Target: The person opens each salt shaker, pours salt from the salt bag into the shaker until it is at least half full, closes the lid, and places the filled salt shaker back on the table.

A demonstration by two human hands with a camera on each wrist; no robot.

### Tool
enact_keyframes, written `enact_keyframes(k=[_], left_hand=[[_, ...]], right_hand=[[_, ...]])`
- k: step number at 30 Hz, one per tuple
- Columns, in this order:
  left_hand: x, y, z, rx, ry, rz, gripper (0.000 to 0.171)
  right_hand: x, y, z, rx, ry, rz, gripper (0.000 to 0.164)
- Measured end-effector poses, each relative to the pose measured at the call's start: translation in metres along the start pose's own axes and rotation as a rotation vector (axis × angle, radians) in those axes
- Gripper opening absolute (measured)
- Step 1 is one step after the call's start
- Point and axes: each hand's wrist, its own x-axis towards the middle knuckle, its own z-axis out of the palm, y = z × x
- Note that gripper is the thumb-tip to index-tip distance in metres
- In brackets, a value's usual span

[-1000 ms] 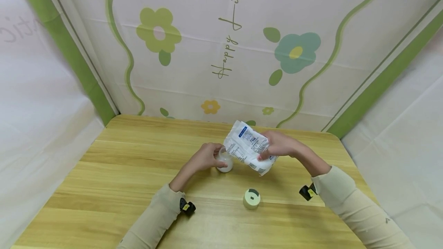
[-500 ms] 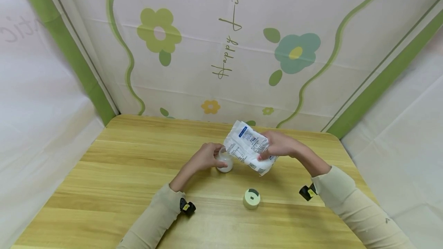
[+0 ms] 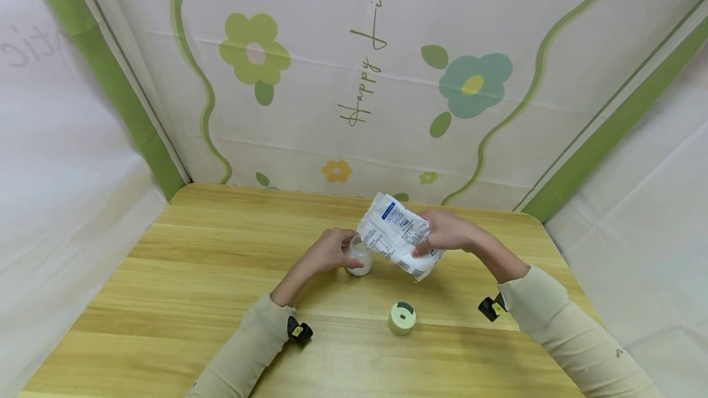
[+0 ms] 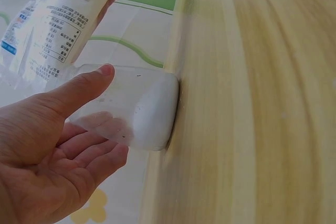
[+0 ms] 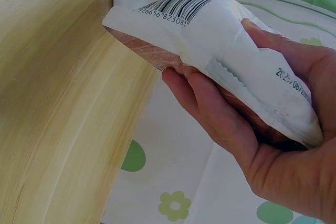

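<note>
A clear jar point(image 4: 118, 98) stands on the table with white, salt-like contents in its lower part. My left hand point(image 3: 330, 252) holds it by the side, thumb on the near wall and fingers behind. My right hand point(image 3: 449, 231) grips a white printed bag point(image 3: 389, 232), tilted so that its upper left end meets the jar's mouth. In the right wrist view the thumb lies over the bag point(image 5: 226, 40), which bears a barcode, and the fingers lie under it. The bag hides part of the jar's mouth.
A pale yellow-green round lid point(image 3: 402, 318) with a dark grey patch lies on the wooden table point(image 3: 221, 281), in front of the jar. A white flowered curtain point(image 3: 310, 78) hangs behind the table's far edge.
</note>
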Motion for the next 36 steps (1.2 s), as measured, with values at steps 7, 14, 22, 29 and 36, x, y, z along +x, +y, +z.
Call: enact_keyframes(k=[7, 14, 22, 29, 36], left_hand=[[0.0001, 0.0008, -0.0002, 0.021, 0.001, 0.007, 0.036], [-0.0002, 0.0004, -0.0005, 0.02, 0.004, 0.006, 0.037], [0.0004, -0.0014, 0.0005, 0.02, 0.005, -0.001, 0.04], [0.0002, -0.0009, 0.001, 0.026, 0.001, 0.003, 0.038], [0.0, -0.0006, 0.0009, 0.017, 0.002, 0.008, 0.039]], right_hand=[[0.0004, 0.0013, 0.0004, 0.013, -0.003, -0.007, 0.045], [0.0001, 0.0015, 0.0005, 0.018, -0.004, 0.002, 0.044], [0.0002, 0.0023, 0.0009, 0.028, -0.002, -0.006, 0.042], [0.0001, 0.0032, 0.0017, 0.022, 0.004, -0.01, 0.041], [-0.0007, 0.002, 0.0012, 0.027, 0.003, -0.007, 0.041]])
